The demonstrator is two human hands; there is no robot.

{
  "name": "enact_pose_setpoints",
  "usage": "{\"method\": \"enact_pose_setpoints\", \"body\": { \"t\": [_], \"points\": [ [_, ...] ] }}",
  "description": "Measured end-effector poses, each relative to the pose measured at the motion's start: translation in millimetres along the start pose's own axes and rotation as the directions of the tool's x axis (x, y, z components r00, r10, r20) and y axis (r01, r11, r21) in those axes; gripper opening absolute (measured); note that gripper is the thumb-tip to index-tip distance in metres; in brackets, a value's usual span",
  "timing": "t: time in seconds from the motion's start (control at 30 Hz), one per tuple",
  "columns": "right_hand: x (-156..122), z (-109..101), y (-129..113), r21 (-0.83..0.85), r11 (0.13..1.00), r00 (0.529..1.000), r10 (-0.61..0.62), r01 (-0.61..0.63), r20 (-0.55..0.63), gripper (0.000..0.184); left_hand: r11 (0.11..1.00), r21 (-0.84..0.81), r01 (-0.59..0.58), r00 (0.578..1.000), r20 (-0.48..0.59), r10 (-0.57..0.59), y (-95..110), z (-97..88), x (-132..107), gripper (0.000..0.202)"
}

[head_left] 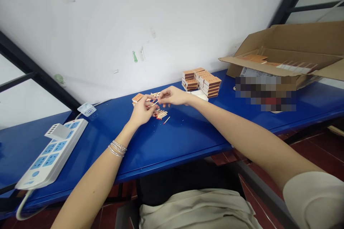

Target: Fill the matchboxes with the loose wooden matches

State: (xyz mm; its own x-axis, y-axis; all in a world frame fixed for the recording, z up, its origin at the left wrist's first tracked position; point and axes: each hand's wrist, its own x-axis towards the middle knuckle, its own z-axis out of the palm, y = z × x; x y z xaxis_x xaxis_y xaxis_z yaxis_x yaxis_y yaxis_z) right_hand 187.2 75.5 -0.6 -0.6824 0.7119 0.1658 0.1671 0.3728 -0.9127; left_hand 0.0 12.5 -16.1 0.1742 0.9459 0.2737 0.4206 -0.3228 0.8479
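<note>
My left hand (pixel 142 110), with bracelets on the wrist, is pinched on a matchstick (pixel 155 103) above a small pile of red-tipped matches (pixel 160 113) on the blue table (pixel 174 139). My right hand (pixel 173 96) reaches in from the right, fingers pinched together at the same spot, touching matches near the left hand's fingertips. An open matchbox (pixel 137 97) lies just behind the left hand. One loose match (pixel 166 120) lies beside the pile.
Stacks of matchboxes (pixel 202 81) stand behind the right hand. An open cardboard box (pixel 285 57) lies at the right. A white and blue power strip (pixel 53 152) with a charger plugged in sits at the left, near the table's front edge.
</note>
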Motion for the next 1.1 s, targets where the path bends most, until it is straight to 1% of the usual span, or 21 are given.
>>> {"method": "enact_pose_setpoints", "body": {
  "t": [0.1,0.2,0.3,0.4,0.47,0.53,0.6,0.67,0.73,0.8,0.87,0.93,1.0,1.1],
  "points": [
    [-1.5,-9.8,0.0,-0.046,0.999,1.0,-0.015,0.014,-0.024,0.017,0.979,0.203,-0.003,0.994,-0.105,0.025,-0.7,-8.9,0.7,0.02],
    [-3.0,-11.6,0.9,-0.128,0.991,0.999,-0.022,0.026,0.028,0.022,0.947,0.321,0.001,0.98,-0.19,0.063,-2.0,-16.6,1.5,0.017],
    [-2.3,-4.8,1.9,-0.225,0.973,0.994,-0.026,0.05,0.107,0.022,0.937,0.349,-0.003,0.971,-0.225,0.087,-2.1,-18.8,2.3,0.016],
    [-0.3,-0.3,2.8,-0.306,0.951,0.98,0.012,0.05,0.197,0.021,0.947,0.321,-0.011,0.974,-0.21,0.083,-1.7,-17.6,3.2,0.017],
    [0.6,-2.0,3.3,-0.332,0.943,0.976,0.034,0.04,0.215,0.021,0.957,0.289,-0.019,0.978,-0.193,0.078,-2.1,-16.4,3.6,0.02],
    [0.9,-6.0,3.3,-0.345,0.938,0.986,0.027,0.031,0.162,0.021,0.956,0.293,-0.028,0.979,-0.184,0.086,-3.1,-14.6,3.9,0.023],
    [0.6,-9.6,2.6,-0.362,0.932,0.998,0.015,0.006,0.057,0.021,0.935,0.354,-0.028,0.979,-0.179,0.097,-4.3,-11.6,3.8,0.024],
    [0.2,-11.3,1.3,-0.386,0.922,0.999,0.011,-0.029,-0.047,0.02,0.91,0.414,-0.035,0.981,-0.159,0.111,-5.9,-7.1,3.5,0.024],
    [-0.3,-10.9,-0.1,-0.405,0.913,0.994,0.01,-0.052,-0.106,0.019,0.902,0.428,-0.061,0.987,-0.111,0.12,-7.9,-2.1,3.2,0.025],
    [-0.6,-9.6,-0.9,-0.417,0.907,0.993,0.012,-0.061,-0.117,0.018,0.904,0.419,-0.086,0.991,-0.054,0.119,-10.2,1.6,3.2,0.026],
    [-0.6,-8.3,-1.1,-0.427,0.902,0.995,0.019,-0.061,-0.103,0.018,0.889,0.444,-0.115,0.991,-0.007,0.132,-11.7,2.7,3.6,0.028],
    [-0.4,-7.5,-0.4,-0.445,0.893,0.995,0.019,-0.062,-0.1,0.017,0.841,0.517,-0.161,0.983,0.011,0.181,-11.6,0.9,4.3,0.028],
    [0.1,-7.0,1.1,-0.47,0.88,0.993,0.009,-0.063,-0.116,0.016,0.774,0.603,-0.191,0.975,0.025,0.221,-10.3,-2.0,4.8,0.027],
    [1.7,-6.8,4.4,-0.492,0.868,0.99,-0.008,-0.064,-0.143,0.016,0.705,0.681,-0.2,0.977,0.086,0.194,-7.6,-4.2,4.4,0.027]
  ]
}}
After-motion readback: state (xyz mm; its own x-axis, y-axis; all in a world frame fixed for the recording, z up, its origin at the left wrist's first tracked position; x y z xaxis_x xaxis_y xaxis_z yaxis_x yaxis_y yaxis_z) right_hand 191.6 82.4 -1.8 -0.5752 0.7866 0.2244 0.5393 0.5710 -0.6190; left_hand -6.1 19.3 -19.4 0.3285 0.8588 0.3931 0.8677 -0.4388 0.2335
